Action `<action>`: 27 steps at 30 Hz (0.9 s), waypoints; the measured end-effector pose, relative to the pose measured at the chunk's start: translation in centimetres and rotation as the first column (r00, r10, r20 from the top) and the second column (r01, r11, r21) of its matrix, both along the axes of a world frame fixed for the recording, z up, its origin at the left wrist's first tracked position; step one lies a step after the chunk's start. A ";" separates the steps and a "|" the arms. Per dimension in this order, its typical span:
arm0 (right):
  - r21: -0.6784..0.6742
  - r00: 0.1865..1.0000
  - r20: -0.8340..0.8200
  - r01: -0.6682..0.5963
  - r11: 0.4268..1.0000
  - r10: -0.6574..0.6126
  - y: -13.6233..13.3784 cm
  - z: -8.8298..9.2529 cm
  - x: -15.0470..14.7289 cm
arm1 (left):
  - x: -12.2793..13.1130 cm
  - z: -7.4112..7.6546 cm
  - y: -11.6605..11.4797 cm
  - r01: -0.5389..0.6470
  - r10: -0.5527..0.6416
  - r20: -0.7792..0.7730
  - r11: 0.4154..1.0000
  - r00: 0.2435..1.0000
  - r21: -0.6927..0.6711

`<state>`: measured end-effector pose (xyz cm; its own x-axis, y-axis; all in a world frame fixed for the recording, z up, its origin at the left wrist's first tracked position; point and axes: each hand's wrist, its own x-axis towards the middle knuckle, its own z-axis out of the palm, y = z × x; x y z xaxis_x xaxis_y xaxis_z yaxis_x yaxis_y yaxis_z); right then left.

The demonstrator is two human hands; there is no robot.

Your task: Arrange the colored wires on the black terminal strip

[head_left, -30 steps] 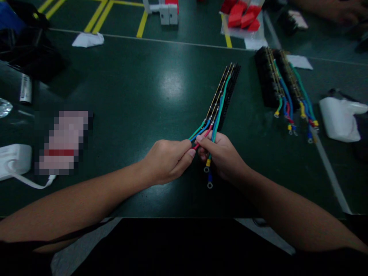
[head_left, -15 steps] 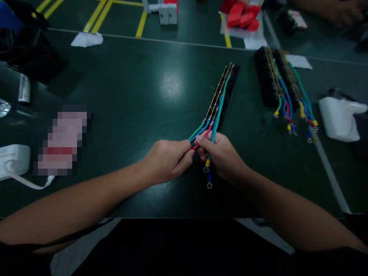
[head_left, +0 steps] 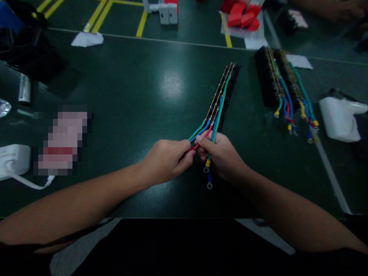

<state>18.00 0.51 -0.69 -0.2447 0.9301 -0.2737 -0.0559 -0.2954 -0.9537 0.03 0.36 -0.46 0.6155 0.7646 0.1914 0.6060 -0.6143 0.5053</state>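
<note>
A long black strip with brass rails (head_left: 220, 94) lies slanted on the dark green table, with green, blue and red wires joined to it. My left hand (head_left: 171, 161) is closed on the ends of a green, a blue and a red wire, bending them to the left. My right hand (head_left: 220, 153) pinches the red wire (head_left: 206, 133) with thumb and fingers. Another green wire (head_left: 220, 107) and a blue one run past the right thumb. Below it hang a ring terminal with a yellow sleeve (head_left: 207, 163) and one with a blue sleeve (head_left: 209, 179).
Two more wired black strips (head_left: 273, 76) lie at the right, near a white bottle-like object (head_left: 339, 119). Red parts in a plastic bag (head_left: 244, 17) are at the back. At the left are a blurred-out phone-like item (head_left: 61, 140) and a white charger (head_left: 14, 161). Another person's hand (head_left: 347, 11) shows top right.
</note>
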 end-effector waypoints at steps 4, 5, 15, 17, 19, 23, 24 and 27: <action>-0.001 1.000 -0.009 0.005 1.000 -0.005 0.0 -0.1 0.0 | 0.0 0.0 0.0 0.001 -0.001 -0.010 1.000 1.000 -0.009; -0.003 1.000 -0.010 0.006 1.000 -0.006 0.0 -0.1 0.0 | 0.0 0.0 0.0 0.004 -0.004 -0.009 1.000 1.000 -0.010; -0.018 1.000 -0.021 0.004 1.000 -0.004 0.0 0.1 -0.1 | -0.1 -0.1 0.1 0.043 -0.044 -0.023 0.998 0.999 -0.042; -0.022 1.000 -0.020 0.001 1.000 -0.002 0.0 0.1 -0.1 | -0.1 -0.1 0.1 0.047 -0.048 -0.029 0.998 0.998 -0.041; -0.022 1.000 -0.023 -0.002 1.000 0.001 0.0 0.1 -0.1 | -0.1 -0.1 0.1 0.048 -0.050 -0.042 0.998 0.998 -0.037; -0.015 1.000 -0.026 -0.008 1.000 0.008 0.1 0.1 -0.1 | 0.0 0.0 0.1 0.048 -0.052 -0.074 0.998 0.996 -0.051; -0.014 1.000 -0.024 -0.008 1.000 0.008 0.1 0.1 0.0 | 0.0 0.0 0.1 0.050 -0.054 -0.080 0.997 0.995 -0.053; -0.013 1.000 -0.022 -0.010 1.000 0.009 0.1 0.0 0.0 | 0.0 0.0 0.1 0.054 -0.059 -0.100 0.997 0.993 -0.047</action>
<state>18.00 0.61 -0.67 -0.2597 0.9242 -0.2801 -0.0740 -0.3083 -0.9484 0.03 0.44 -0.42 0.6725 0.7342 0.0930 0.6201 -0.6276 0.4707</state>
